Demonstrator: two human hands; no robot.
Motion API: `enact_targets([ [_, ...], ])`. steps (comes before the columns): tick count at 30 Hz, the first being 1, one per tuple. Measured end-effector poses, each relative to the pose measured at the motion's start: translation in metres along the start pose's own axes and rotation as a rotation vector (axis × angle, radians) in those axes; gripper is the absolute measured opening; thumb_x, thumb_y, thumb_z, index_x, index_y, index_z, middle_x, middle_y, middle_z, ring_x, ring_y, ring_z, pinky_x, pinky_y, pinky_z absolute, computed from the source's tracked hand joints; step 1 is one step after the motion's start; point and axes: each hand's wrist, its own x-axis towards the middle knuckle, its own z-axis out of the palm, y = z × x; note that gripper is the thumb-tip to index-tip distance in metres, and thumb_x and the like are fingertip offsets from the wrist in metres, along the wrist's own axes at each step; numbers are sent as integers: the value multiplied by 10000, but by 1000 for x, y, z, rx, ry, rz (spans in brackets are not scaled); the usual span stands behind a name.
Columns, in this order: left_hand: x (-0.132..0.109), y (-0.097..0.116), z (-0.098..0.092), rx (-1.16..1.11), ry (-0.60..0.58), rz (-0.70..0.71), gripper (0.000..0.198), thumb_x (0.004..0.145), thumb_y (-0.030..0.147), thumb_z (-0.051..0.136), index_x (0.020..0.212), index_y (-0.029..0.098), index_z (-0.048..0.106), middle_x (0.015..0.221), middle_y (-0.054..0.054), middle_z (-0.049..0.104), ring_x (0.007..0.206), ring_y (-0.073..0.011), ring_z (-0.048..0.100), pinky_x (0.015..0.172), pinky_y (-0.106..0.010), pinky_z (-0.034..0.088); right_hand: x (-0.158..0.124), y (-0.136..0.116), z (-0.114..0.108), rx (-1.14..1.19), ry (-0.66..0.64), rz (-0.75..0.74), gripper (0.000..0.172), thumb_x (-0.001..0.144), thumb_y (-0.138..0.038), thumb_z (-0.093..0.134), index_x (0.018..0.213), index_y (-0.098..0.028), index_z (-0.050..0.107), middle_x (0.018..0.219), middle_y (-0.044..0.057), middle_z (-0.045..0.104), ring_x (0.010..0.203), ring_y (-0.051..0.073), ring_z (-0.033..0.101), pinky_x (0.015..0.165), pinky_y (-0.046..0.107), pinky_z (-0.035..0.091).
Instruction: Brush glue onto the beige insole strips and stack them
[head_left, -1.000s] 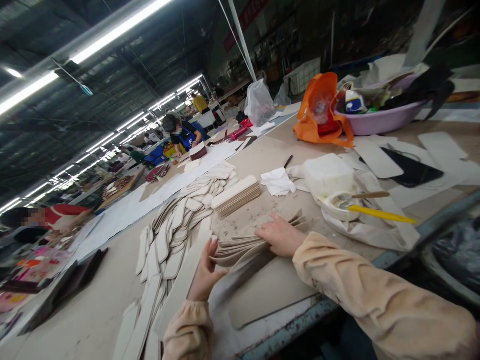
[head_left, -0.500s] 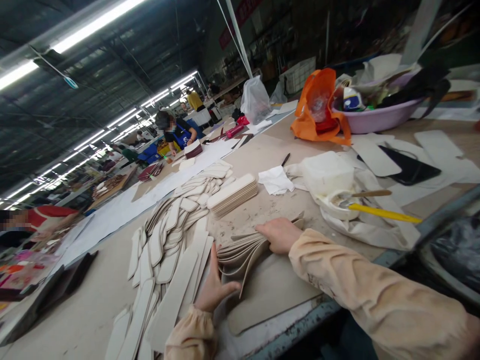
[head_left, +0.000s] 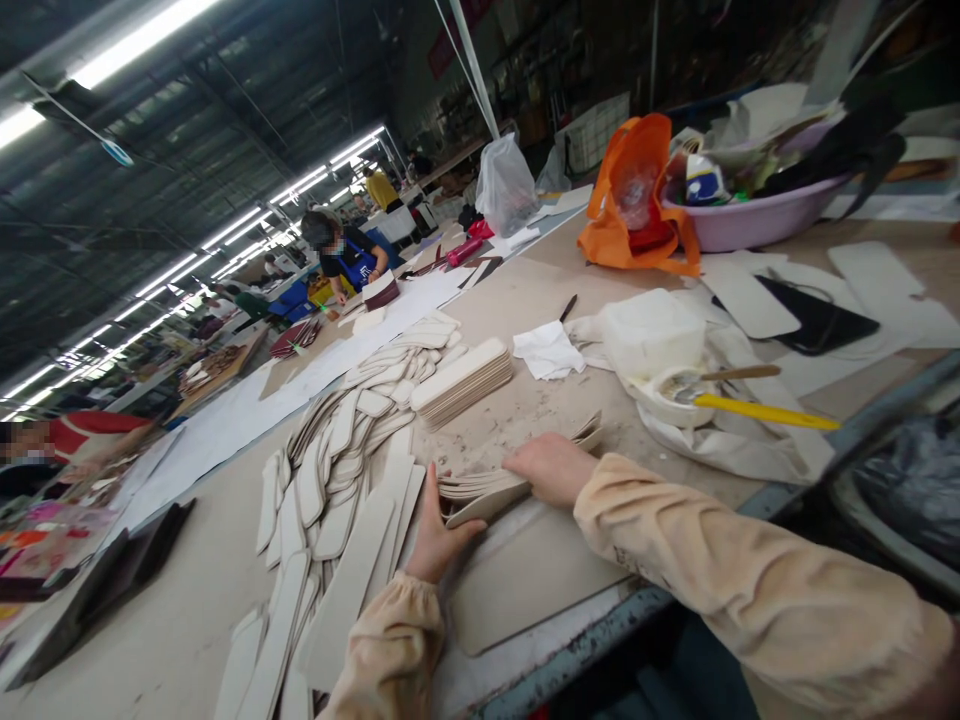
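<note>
Since the bundled strips [head_left: 486,492] bow, they're probably light, flexible and best gripped mid-length; near the edge of the counter [head_left: 187,590], the right hand [head_left: 553,470] clasps them, the left hand's [head_left: 439,535] fingers spread at their end.

Tube lights [head_left: 146,42] overhead glare white, their centres blown out, while the ceiling [head_left: 270,110] around them sinks toward black. The upper right background is murky too — detail there dissolves. Diffuse light covers the pale worktable [head_left: 525,295], leaving soft shading beneath the fanned strips [head_left: 476,488]. The view slants, its wide-angle edges stretched — the right sleeve [head_left: 750,570] looms large — and pixelation masks part of two co-workers' heads [head_left: 321,232].
</note>
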Motion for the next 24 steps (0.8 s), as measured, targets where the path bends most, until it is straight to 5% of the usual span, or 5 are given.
enact_targets([
  [4, 10, 5, 4, 195, -61, 29, 1062, 494, 208, 871, 1424, 248, 358, 1263, -101, 556, 1130, -257, 556, 1045, -429, 369, 0, -6, 2, -4, -4, -32, 246, 795, -106, 538, 999, -199, 640, 918, 85, 704, 875, 229, 657, 723, 310, 452],
  [15, 11, 5, -10, 244, -62, 0, 599, 492, 241, 871, 1068, 255, 705, 1080, -73, 709, 1048, -279, 628, 1004, -418, 436, 7, -13, 0, -17, 1, -84, 220, 822, -177, 560, 1030, -207, 627, 908, 81, 710, 842, 223, 661, 683, 300, 444],
  [20, 7, -6, -19, 284, 22, -29, 416, 461, 284, 881, 855, 238, 754, 900, -58, 743, 937, -299, 659, 993, -464, 446, 5, -11, 2, -27, 26, -33, 453, 821, -185, 575, 1269, -233, 524, 946, 82, 709, 914, 240, 645, 917, 415, 393],
  [24, 7, -4, -13, 242, 28, -27, 447, 488, 279, 870, 916, 231, 750, 1020, -67, 733, 1061, -300, 625, 1049, -438, 405, -17, 28, -9, -5, 77, 174, 771, 673, -195, 693, 1393, -215, 417, 1061, 132, 680, 1072, 327, 580, 1013, 519, 304],
])
